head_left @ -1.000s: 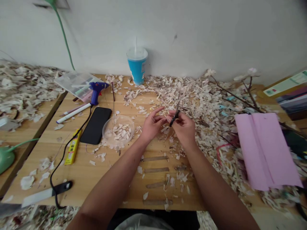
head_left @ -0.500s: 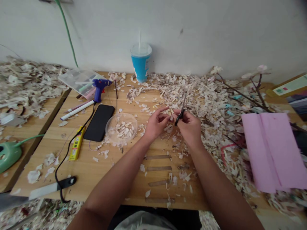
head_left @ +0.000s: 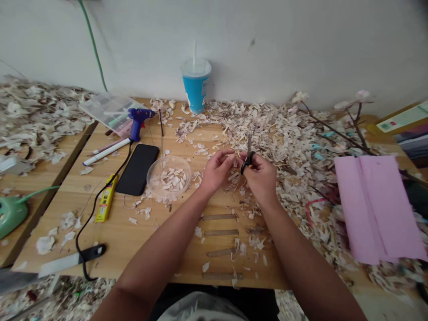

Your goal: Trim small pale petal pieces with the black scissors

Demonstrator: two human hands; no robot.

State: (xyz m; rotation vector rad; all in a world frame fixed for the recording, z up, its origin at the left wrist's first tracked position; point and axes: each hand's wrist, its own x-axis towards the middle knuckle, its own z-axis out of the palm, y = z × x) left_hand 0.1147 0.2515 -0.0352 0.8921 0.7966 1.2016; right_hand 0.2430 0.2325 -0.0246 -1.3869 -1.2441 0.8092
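My right hand [head_left: 262, 176] grips a pair of black-handled scissors [head_left: 248, 156], whose blades point away from me toward the wall. Close by on its left, my left hand [head_left: 217, 169] is closed in a pinch. A small pale scrap seems to sit at its fingertips, too small to make out. Under and beyond both hands lie many pale petal-like shavings [head_left: 230, 118]. To the left of my left hand stands a round clear plastic dish [head_left: 152, 189] with several pale pieces in it.
Left of the dish lie a black phone [head_left: 137, 169], a yellow box [head_left: 106, 200], a blue glue gun [head_left: 136, 124] with its cord and a knife [head_left: 72, 262]. A blue cup [head_left: 196, 89] stands by the wall. Pink paper [head_left: 377, 209] and twigs [head_left: 334, 127] are at right.
My right hand has turned the scissors a little, so the blades now point more straight toward the wall. Both hands stay close together; the whole view has shifted slightly.
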